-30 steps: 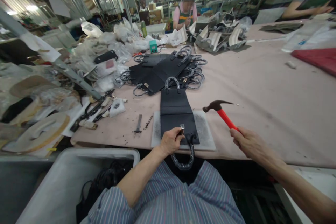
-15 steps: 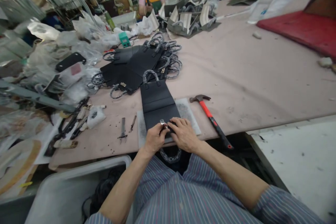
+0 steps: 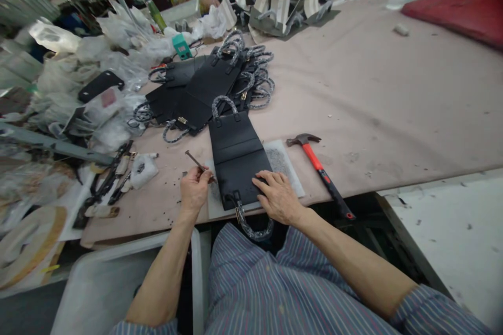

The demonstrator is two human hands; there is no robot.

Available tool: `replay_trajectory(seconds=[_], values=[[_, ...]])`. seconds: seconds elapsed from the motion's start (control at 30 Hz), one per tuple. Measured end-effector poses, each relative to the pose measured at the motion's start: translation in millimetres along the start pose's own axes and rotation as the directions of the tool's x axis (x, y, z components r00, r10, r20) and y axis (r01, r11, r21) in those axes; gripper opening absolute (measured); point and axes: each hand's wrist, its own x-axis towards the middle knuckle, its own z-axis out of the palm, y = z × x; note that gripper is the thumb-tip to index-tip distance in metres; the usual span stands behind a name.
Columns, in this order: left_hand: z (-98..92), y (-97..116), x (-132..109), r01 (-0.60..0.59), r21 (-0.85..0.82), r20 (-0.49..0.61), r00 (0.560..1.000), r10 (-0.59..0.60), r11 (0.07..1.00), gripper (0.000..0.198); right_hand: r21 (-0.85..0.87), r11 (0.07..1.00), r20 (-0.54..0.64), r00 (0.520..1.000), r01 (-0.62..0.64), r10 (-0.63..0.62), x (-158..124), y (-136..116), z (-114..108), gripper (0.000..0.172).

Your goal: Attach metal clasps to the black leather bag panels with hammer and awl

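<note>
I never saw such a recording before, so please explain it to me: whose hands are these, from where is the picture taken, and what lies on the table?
There is no machine here, only one person's bare hands. The camera sits on that person's head, looking forward and down, so the striped shirt appears below. The left hand holds a thin metal tool. The right hand touches a black bag piece, which lies partly on a pale board. On the table, a hammer lies to its right; beyond is a pile of black pieces.
</note>
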Motion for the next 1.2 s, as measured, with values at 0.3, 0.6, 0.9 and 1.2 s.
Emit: replay_trajectory(seconds=[0.3, 0.6, 0.9, 1.2], values=[[-83.3, -27.6, 42.1, 0.056, 0.856, -0.023, 0.997, -0.070, 0.514, 0.024, -0.032, 0.999, -0.058, 0.997, 0.041, -0.043, -1.7, 5.1, 12.3, 0.043], [-64.9, -35.1, 28.8, -0.087, 0.891, 0.031, 0.991, 0.132, 0.446, 0.026, -0.032, 0.999, -0.068, 0.997, 0.043, -0.045, -1.3, 5.6, 15.1, 0.043], [-36.8, -25.2, 49.8, 0.055, 0.838, 0.132, 0.945, -0.300, 0.544, 0.017, -0.012, 1.000, -0.043, 0.999, 0.011, -0.012, -0.4, 0.7, 9.3, 0.043], [-32.8, -4.9, 29.6, 0.212, 0.027, 0.152, 0.965, -0.213, 0.977, 0.025, 0.002, 1.000, -0.036, 0.999, 0.003, -0.003, 0.4, 0.0, 6.4, 0.045]])
